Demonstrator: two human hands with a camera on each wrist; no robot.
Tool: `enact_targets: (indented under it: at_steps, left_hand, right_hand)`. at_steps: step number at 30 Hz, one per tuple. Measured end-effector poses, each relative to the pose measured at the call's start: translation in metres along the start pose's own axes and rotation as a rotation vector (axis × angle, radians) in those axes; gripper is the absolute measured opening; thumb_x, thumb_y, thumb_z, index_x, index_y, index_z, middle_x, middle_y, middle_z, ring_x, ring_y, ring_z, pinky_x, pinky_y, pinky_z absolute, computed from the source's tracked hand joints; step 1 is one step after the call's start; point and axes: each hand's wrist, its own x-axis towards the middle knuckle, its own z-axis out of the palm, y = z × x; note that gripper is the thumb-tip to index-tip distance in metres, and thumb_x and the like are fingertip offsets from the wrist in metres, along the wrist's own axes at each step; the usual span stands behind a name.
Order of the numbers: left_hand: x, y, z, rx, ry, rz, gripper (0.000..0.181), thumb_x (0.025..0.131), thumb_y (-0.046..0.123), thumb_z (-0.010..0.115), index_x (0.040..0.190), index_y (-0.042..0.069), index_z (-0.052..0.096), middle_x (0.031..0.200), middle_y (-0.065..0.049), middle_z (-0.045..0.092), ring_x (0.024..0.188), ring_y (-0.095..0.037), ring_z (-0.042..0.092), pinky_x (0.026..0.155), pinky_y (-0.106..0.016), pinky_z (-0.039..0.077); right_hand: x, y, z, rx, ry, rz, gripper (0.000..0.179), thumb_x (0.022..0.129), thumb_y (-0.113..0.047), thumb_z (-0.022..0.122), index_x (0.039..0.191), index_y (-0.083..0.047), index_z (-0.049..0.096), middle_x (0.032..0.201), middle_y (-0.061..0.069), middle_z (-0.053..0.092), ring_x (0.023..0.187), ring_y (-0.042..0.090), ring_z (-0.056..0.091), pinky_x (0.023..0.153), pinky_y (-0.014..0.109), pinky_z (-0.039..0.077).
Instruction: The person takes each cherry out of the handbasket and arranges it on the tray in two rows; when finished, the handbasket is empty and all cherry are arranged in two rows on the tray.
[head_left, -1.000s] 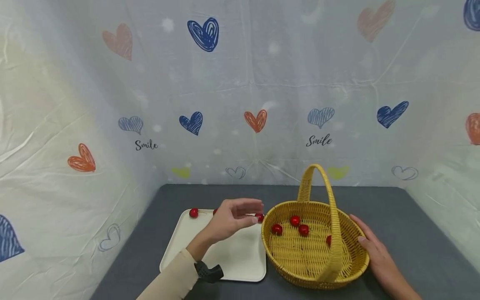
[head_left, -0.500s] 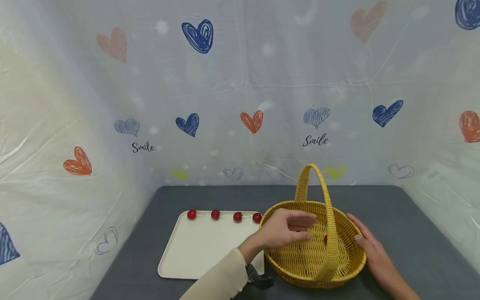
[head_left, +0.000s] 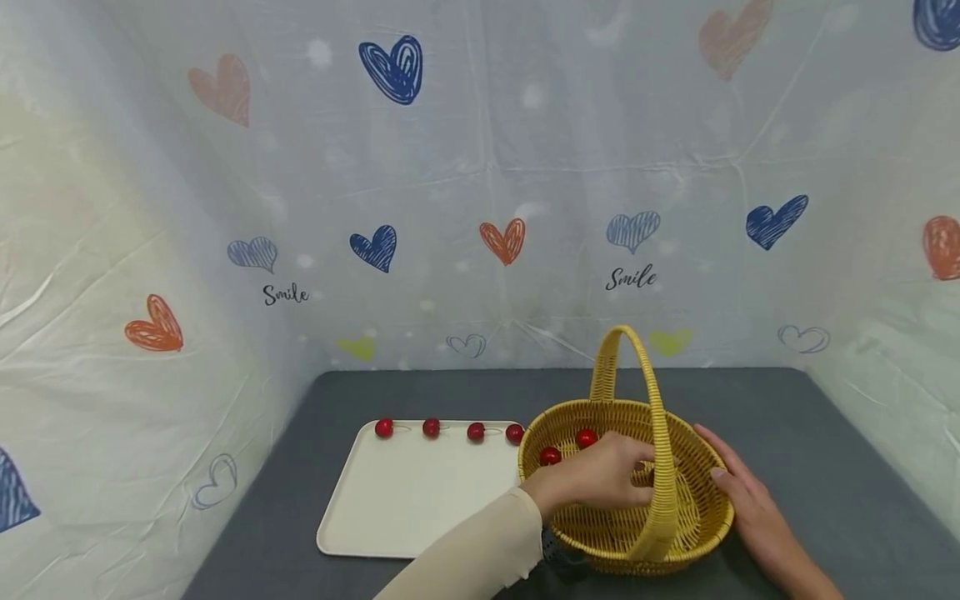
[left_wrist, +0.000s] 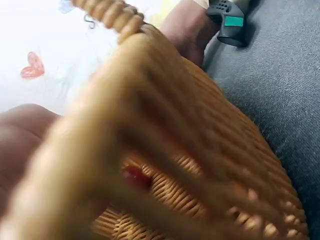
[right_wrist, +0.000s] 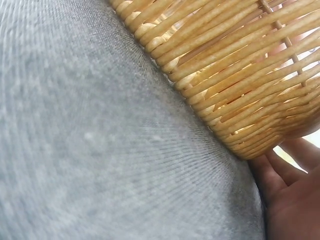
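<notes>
My left hand (head_left: 600, 473) reaches down inside the yellow wicker basket (head_left: 558, 517), its fingers bent under the arched handle. Its fingertips are partly behind the handle, and I cannot tell whether they hold a cherry. Two red cherries lie in the basket beside this hand, one (head_left: 550, 456) near the left wall and another (head_left: 587, 438) farther back. The left wrist view shows a cherry (left_wrist: 136, 176) through the basket's blurred weave. On the basket's right side, my right hand (head_left: 753, 508) grips the rim, thumb at the edge and fingers along the outer wall (right_wrist: 240, 85).
Left of the basket, a cream tray (head_left: 405, 500) lies on the dark grey tabletop (head_left: 255, 517). Several stemmed cherries, such as the leftmost cherry (head_left: 384, 427), form a row along its far edge. A heart-printed curtain (head_left: 435, 167) closes off the back and sides.
My left hand has moved right from over the tray into the basket and lowered, its fingers bending downward. The right hand stays at the basket's rim.
</notes>
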Motion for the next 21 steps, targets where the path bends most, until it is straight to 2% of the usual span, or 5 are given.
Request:
enact_targets:
  at_steps: [4,7,13,18,21]
  left_hand:
    - [0.01,0.001,0.004,0.101,-0.079,-0.012,0.045,0.111,0.028,0.066,0.156,0.022,0.062,0.146,0.015,0.069,0.089,0.006,0.067,0.105,-0.01,0.047]
    - [0.013,0.0,0.007,0.152,-0.132,-0.029,0.034,0.112,0.031,0.064,0.146,0.024,0.067,0.131,0.016,0.072,0.11,0.006,0.067,0.105,-0.011,0.047]
    - [0.011,-0.001,0.009,0.222,-0.127,-0.006,0.009,0.109,0.02,0.07,0.114,0.022,0.077,0.099,0.014,0.071,0.082,0.006,0.06,0.072,-0.007,0.044]
    - [0.008,0.0,0.009,0.278,-0.107,0.048,0.009,0.106,0.019,0.075,0.11,0.022,0.083,0.094,0.016,0.074,0.077,0.009,0.058,0.071,-0.005,0.044]
    - [0.006,-0.001,0.01,0.248,-0.09,0.067,0.012,0.106,0.022,0.076,0.114,0.024,0.084,0.099,0.018,0.078,0.081,0.014,0.061,0.074,-0.002,0.046]
  right_hand:
    - [0.0,0.0,-0.001,-0.006,-0.005,0.007,0.056,0.123,-0.035,0.03,0.177,-0.033,0.017,0.182,0.014,0.018,0.134,-0.032,0.025,0.097,0.0,0.034]
    - [0.0,0.001,-0.001,-0.002,-0.005,0.005,0.056,0.123,-0.035,0.03,0.177,-0.033,0.017,0.182,0.011,0.018,0.134,-0.032,0.025,0.097,0.0,0.034]
    - [0.0,0.002,-0.001,-0.011,0.001,-0.005,0.056,0.123,-0.034,0.03,0.177,-0.035,0.017,0.182,0.009,0.018,0.135,-0.031,0.024,0.097,-0.001,0.032]
    - [0.0,0.001,-0.001,-0.015,-0.002,0.0,0.056,0.123,-0.035,0.03,0.177,-0.034,0.017,0.182,0.018,0.017,0.133,-0.033,0.024,0.096,-0.001,0.033]
    - [0.0,0.001,-0.001,-0.015,0.0,-0.003,0.056,0.123,-0.035,0.03,0.177,-0.033,0.018,0.182,0.004,0.018,0.134,-0.033,0.024,0.097,-0.002,0.032]
